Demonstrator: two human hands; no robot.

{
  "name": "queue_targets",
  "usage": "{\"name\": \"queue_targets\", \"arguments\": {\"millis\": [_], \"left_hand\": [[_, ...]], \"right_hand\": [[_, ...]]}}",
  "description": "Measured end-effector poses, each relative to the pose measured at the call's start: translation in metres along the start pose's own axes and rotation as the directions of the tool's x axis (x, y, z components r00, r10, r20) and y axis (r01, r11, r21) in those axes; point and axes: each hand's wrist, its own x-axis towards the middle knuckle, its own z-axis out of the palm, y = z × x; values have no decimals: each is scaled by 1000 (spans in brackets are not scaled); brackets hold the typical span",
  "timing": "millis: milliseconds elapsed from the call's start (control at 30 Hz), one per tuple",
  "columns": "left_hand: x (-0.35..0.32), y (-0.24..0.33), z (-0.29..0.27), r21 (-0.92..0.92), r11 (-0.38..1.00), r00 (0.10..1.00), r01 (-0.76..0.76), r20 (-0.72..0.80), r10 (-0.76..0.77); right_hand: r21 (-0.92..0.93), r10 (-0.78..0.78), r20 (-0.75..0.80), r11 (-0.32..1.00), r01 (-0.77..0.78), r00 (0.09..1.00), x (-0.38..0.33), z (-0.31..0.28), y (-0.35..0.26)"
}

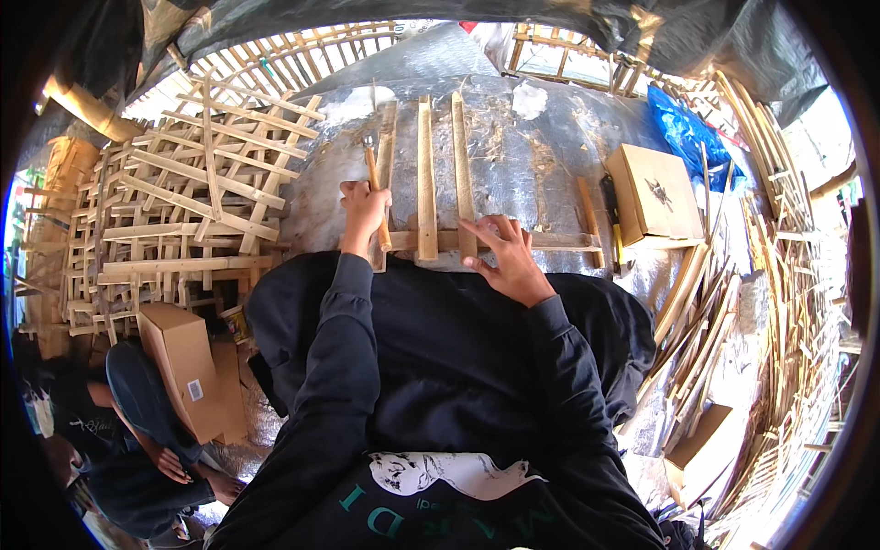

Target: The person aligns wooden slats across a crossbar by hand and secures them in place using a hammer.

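While my right hand point(504, 252) presses flat to steady the slats point(463, 179) on the crosspiece point(550, 241), my left hand point(364, 209) grips the hammer point(374, 188).

The person wears a black long-sleeved top; both sleeves run down to ribbed cuffs at the wrists, leaving the left hand point(363, 209) and right hand point(507, 259) bare; the chest carries teal lettering beneath a white patch with dark markings; dark cloth covers the lap; no gloves or rings show.
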Motion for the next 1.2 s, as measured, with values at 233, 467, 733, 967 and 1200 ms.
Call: {"name": "queue_targets", "arguments": {"millis": [233, 467, 733, 967, 1200], "left_hand": [[9, 0, 5, 179, 964, 974, -196, -74, 212], [-6, 37, 8, -264, 935, 971, -237, -24, 240], [-12, 42, 20, -457, 851, 953, -260, 23, 303], [-15, 49, 20, -452, 857, 955, -247, 37, 294], [-17, 52, 17, -430, 866, 952, -257, 43, 303]], "right_hand": [[89, 273, -28, 959, -270, 962, 7, -13, 33], [107, 260, -181, 964, -244, 949, 10, -63, 89], [-280, 205, -490, 883, -376, 847, 6, -173, 284], [-419, 214, -290, 848, -325, 933, -6, -245, 358], [-671, 101, -92, 729, -137, 991, 0, -249, 347]]}}
